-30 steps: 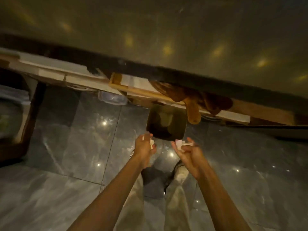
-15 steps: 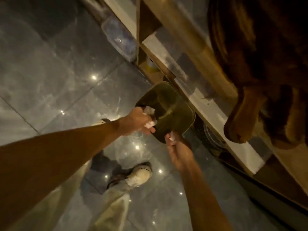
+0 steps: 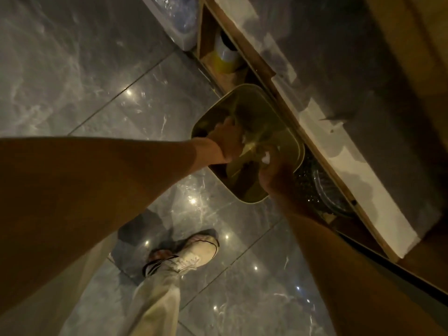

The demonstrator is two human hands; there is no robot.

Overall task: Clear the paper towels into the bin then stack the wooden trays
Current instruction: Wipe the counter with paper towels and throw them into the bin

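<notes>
A pale green bin (image 3: 219, 110) stands on the floor beside a low shelf, its mouth open toward me. My left hand (image 3: 225, 144) reaches over the bin's near rim into the opening; whether it holds paper is hidden in the gloom. My right hand (image 3: 274, 170) hovers at the bin's right rim, fingers closed on a crumpled white paper towel (image 3: 266, 157). No wooden trays are in view.
Glossy grey marble floor tiles (image 3: 97, 69) surround the bin. A wooden shelf unit (image 3: 339, 166) runs diagonally at the right, holding a yellow-and-white container (image 3: 224, 57) and a dark round dish (image 3: 329, 192). A clear plastic box (image 3: 174, 18) sits top centre. My shoe (image 3: 189, 253) is below.
Both hands have pushed further over the bin; the left one now dips inside its mouth and its paper wad no longer shows. The view has drawn closer to the bin.
</notes>
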